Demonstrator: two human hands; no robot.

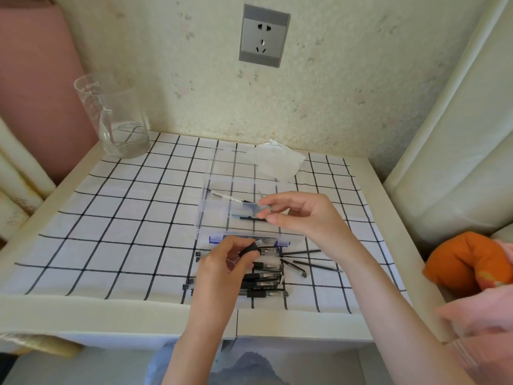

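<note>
Meanwhile, a person's left hand [222, 262] grips a clear pen barrel [251, 249] by its black sleeve, fingers curled round it. The right hand [302, 215], just beyond it and to its right, pinches one end of a thin black refill [252, 218] that sticks out leftward over an open clear box [205, 207]. The likely next move is feeding the refill into the barrel. Because the rod is slender and held only at its tip, a slight misalignment could bend it or flick it from the fingers into the box or onto the checked cloth [111, 218]. A pile of pens [263, 286] lies right under the left hand and loose refills [316, 265] lie just beneath the right wrist; a dropped forearm could roll them toward the table edge [111, 315], close behind both wrists. Open room lies left of the left hand, with a glass beaker [119, 120] well off that way and a tissue [274, 162] beyond the box.
</note>
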